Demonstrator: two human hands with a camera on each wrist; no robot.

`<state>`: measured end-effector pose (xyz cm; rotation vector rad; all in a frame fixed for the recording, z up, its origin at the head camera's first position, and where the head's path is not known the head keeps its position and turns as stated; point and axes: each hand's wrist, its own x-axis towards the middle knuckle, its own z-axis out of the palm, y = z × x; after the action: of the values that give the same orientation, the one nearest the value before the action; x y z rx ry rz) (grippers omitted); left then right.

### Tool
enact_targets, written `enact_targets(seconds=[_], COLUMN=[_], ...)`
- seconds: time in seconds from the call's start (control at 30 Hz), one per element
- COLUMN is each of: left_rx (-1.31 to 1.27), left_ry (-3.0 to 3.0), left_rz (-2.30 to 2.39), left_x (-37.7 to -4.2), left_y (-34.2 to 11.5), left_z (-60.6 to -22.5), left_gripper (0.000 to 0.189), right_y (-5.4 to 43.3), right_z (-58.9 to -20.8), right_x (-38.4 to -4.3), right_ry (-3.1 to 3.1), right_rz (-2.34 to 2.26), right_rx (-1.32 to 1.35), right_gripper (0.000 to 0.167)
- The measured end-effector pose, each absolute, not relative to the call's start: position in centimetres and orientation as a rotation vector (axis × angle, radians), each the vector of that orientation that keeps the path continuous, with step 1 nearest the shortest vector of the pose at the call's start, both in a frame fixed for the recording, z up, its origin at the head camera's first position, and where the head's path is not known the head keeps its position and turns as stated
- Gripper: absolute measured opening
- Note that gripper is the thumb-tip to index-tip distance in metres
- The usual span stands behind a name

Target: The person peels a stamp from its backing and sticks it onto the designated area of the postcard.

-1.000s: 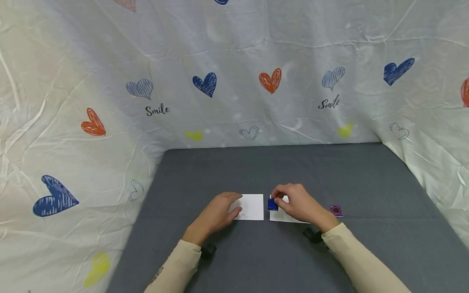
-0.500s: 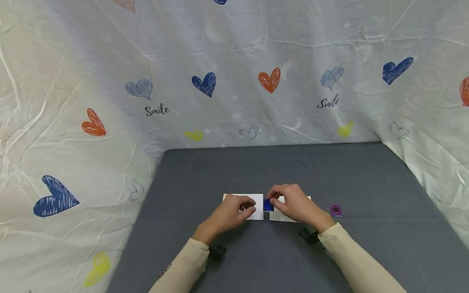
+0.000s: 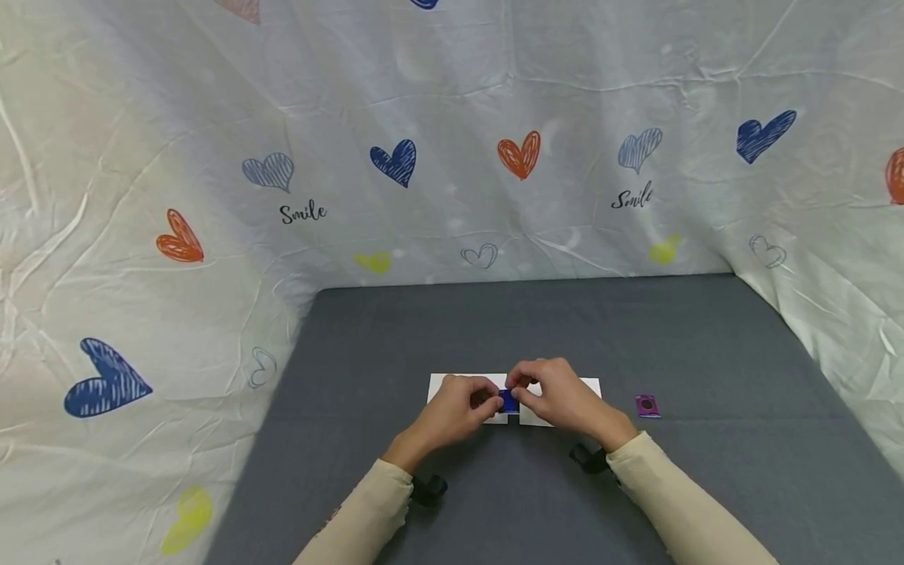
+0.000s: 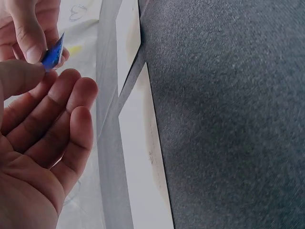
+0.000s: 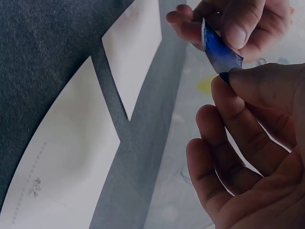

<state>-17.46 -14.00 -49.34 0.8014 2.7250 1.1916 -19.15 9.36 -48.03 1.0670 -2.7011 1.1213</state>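
A small flat blue square packet is held up between both hands, above the inner ends of two white cards. My left hand pinches its left edge between thumb and fingertip. From the other side my right hand pinches the opposite edge; in the right wrist view the blue packet looks tilted and slightly bent. The other fingers of both hands are loosely curved. Below lie the left white card and the right white card, with a narrow gap between them.
A purple square packet with a dark round mark lies on the grey cloth-covered table, right of the cards. A white curtain printed with hearts hangs behind the table and along its sides.
My right hand has carried the blue packet leftward from over the right card. My left hand has come in from the left card and now takes hold of the packet's left edge.
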Motion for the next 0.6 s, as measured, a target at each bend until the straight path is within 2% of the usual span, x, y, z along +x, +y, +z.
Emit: enact_targets(seconds=[0.6], left_rx=[0.66], left_ry=[2.737], left_rz=[1.23], left_x=[-17.28], left_y=[-14.69], left_z=[-49.59], left_gripper=[0.008], right_y=[10.14], right_z=[-48.58], right_x=[-19.09], right_ry=[-2.71], right_rz=[1.139], right_rx=[1.041], right_gripper=[0.007])
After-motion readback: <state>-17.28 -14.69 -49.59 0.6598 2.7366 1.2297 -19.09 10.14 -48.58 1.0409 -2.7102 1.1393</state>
